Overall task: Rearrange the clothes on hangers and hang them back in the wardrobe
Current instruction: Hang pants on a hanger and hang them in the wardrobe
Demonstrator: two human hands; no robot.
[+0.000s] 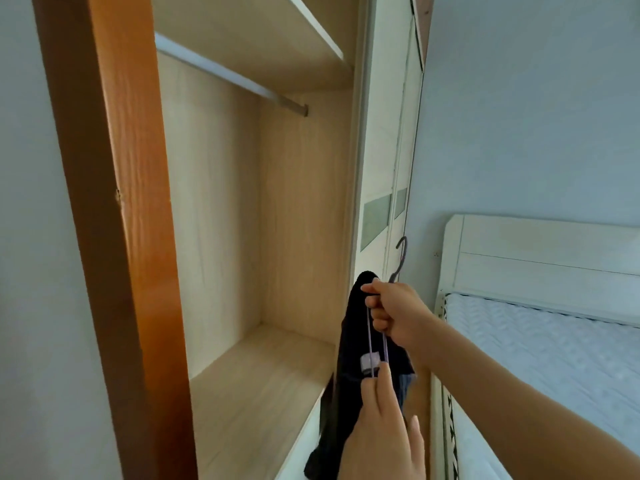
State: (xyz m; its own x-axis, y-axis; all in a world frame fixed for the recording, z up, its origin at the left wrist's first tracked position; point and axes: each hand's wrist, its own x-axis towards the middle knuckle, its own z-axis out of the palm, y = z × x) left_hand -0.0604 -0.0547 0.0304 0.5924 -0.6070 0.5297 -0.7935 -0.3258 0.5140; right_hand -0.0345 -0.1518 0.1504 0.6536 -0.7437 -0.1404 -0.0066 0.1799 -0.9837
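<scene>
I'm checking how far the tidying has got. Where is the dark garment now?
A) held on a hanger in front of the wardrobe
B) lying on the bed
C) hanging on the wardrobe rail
A: the right hand grips the purple hanger carrying the dark garment, and the left hand touches it lower down.

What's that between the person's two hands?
In the head view, two arms of the purple hanger run from the right hand down to the left hand, over a dark garment with a white label.
</scene>
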